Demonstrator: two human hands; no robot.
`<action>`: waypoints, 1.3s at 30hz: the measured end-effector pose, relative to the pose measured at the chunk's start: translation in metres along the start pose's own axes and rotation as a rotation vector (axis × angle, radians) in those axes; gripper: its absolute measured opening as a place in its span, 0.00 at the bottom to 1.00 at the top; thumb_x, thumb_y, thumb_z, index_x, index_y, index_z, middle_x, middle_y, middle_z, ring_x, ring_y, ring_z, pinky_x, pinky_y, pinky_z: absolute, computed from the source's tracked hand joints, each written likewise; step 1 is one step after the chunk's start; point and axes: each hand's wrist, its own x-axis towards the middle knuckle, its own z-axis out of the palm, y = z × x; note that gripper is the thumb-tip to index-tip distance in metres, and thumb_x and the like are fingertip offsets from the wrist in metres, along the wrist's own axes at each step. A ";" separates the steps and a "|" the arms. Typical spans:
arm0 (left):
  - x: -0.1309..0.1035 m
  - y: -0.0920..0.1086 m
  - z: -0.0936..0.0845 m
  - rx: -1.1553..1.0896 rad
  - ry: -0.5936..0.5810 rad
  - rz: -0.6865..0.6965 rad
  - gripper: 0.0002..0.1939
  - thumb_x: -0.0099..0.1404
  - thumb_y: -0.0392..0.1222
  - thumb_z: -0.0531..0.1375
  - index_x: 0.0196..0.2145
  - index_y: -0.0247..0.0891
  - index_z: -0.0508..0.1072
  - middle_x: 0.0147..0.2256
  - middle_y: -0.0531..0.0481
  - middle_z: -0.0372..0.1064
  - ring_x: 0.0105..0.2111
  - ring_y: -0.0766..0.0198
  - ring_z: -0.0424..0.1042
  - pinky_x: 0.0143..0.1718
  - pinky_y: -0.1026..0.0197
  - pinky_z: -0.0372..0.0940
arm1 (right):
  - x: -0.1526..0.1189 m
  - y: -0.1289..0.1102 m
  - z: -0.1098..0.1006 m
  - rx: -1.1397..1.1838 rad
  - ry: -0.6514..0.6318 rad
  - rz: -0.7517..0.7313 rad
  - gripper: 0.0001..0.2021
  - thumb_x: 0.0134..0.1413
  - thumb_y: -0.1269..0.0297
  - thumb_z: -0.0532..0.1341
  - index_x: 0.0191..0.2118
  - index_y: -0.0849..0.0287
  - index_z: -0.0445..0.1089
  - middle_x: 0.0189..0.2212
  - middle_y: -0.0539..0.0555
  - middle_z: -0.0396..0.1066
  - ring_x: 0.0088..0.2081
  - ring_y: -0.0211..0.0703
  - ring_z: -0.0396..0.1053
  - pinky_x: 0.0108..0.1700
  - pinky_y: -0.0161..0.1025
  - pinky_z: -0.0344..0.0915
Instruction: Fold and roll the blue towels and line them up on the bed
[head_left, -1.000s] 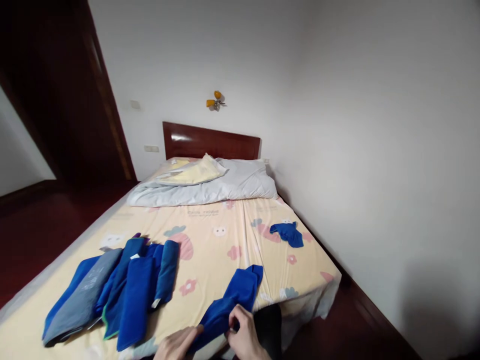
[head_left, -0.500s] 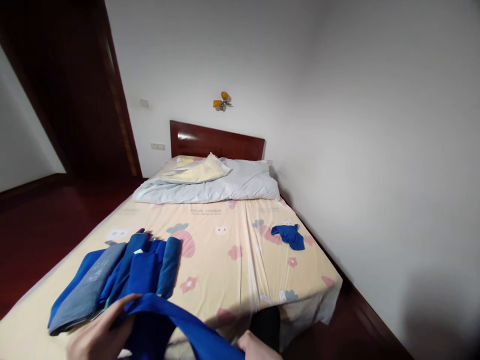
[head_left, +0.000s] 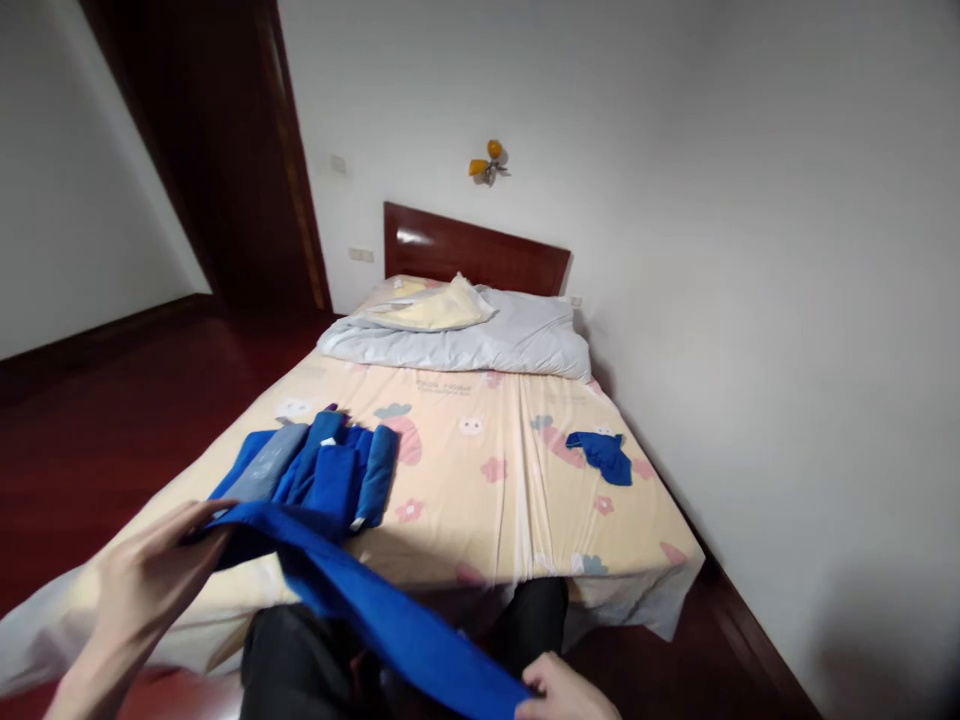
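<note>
A long strip of blue cloth (head_left: 390, 610) hangs stretched between my two hands, above my knees and the bed's near edge. My left hand (head_left: 161, 560) grips its upper left end, fingers closed around the fabric. At the bottom, my right hand (head_left: 559, 690) pinches the other end. Just beyond my left hand lies a row of folded blue garments (head_left: 334, 480), with a grey folded garment (head_left: 268, 465) among them. A small crumpled blue cloth (head_left: 604, 457) rests alone near the right side of the bed.
The bed (head_left: 450, 520) has a patterned yellow sheet. A light grey quilt (head_left: 532, 335) and a pale yellow cloth (head_left: 442, 305) lie by the wooden headboard (head_left: 480, 245). My knees in black trousers (head_left: 300, 660) are at the near edge. A wall runs along the right.
The view has shifted, so the bed sits higher and my knees show more. My left hand has risen in view, and the blue cloth is drawn out longer between my hands.
</note>
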 end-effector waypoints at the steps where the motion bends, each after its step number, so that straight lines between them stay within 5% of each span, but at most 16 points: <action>1: 0.003 0.004 -0.005 0.006 0.025 -0.042 0.11 0.65 0.50 0.56 0.34 0.53 0.79 0.28 0.58 0.73 0.27 0.63 0.73 0.26 0.66 0.62 | 0.004 0.005 -0.004 0.060 0.022 -0.034 0.12 0.42 0.54 0.70 0.25 0.56 0.72 0.22 0.46 0.67 0.25 0.40 0.66 0.27 0.34 0.59; 4: 0.011 0.010 -0.015 0.001 0.013 -0.097 0.11 0.64 0.50 0.59 0.33 0.46 0.79 0.27 0.57 0.70 0.26 0.67 0.69 0.27 0.67 0.60 | 0.018 0.012 -0.039 0.212 0.158 -0.157 0.20 0.55 0.45 0.63 0.27 0.59 0.73 0.21 0.49 0.70 0.26 0.42 0.68 0.29 0.37 0.64; 11: 0.016 0.000 -0.004 -0.092 -0.079 -0.139 0.16 0.62 0.54 0.65 0.36 0.37 0.81 0.36 0.51 0.74 0.34 0.64 0.72 0.35 0.66 0.63 | 0.037 0.005 -0.183 0.110 0.707 -0.334 0.23 0.52 0.42 0.66 0.36 0.61 0.78 0.37 0.61 0.79 0.41 0.52 0.76 0.48 0.46 0.72; 17: 0.024 -0.002 0.010 -0.151 -0.114 -0.065 0.13 0.66 0.49 0.63 0.38 0.37 0.82 0.38 0.52 0.77 0.38 0.64 0.74 0.41 0.65 0.65 | 0.024 0.001 -0.248 -0.069 0.949 -0.355 0.22 0.51 0.43 0.67 0.34 0.61 0.79 0.34 0.60 0.79 0.34 0.48 0.75 0.42 0.41 0.72; 22: 0.023 -0.001 0.014 -0.107 -0.200 -0.016 0.16 0.64 0.55 0.64 0.37 0.41 0.83 0.32 0.54 0.76 0.28 0.68 0.68 0.32 0.68 0.61 | -0.006 0.015 -0.280 -0.204 0.889 -0.304 0.25 0.48 0.37 0.67 0.34 0.57 0.82 0.35 0.60 0.80 0.35 0.50 0.75 0.42 0.43 0.70; 28: 0.022 0.010 0.014 -0.154 -0.552 -0.122 0.24 0.59 0.65 0.64 0.34 0.40 0.84 0.26 0.53 0.78 0.22 0.68 0.68 0.26 0.67 0.61 | -0.040 0.024 -0.314 -0.287 0.713 -0.172 0.29 0.43 0.31 0.66 0.33 0.54 0.84 0.33 0.62 0.79 0.29 0.49 0.72 0.34 0.43 0.64; 31: 0.032 0.021 0.018 -0.171 -0.719 -0.250 0.27 0.56 0.67 0.65 0.36 0.38 0.84 0.17 0.55 0.71 0.19 0.66 0.68 0.24 0.66 0.61 | -0.041 0.020 -0.332 -0.305 0.749 0.036 0.18 0.40 0.44 0.74 0.30 0.54 0.84 0.25 0.59 0.77 0.22 0.45 0.67 0.32 0.42 0.61; 35: 0.046 0.028 0.043 -0.243 -0.816 -0.381 0.30 0.55 0.67 0.66 0.37 0.35 0.83 0.19 0.50 0.74 0.20 0.62 0.71 0.22 0.64 0.64 | -0.018 0.009 -0.353 -0.220 0.716 0.256 0.11 0.46 0.61 0.74 0.36 0.60 0.83 0.18 0.57 0.74 0.18 0.44 0.68 0.32 0.43 0.63; 39: 0.058 0.026 0.092 -0.368 -0.771 -0.367 0.28 0.53 0.65 0.68 0.35 0.34 0.82 0.24 0.45 0.78 0.24 0.58 0.76 0.26 0.61 0.70 | 0.027 0.001 -0.367 -0.196 0.777 0.036 0.05 0.48 0.70 0.72 0.32 0.67 0.81 0.22 0.63 0.77 0.19 0.43 0.72 0.29 0.40 0.64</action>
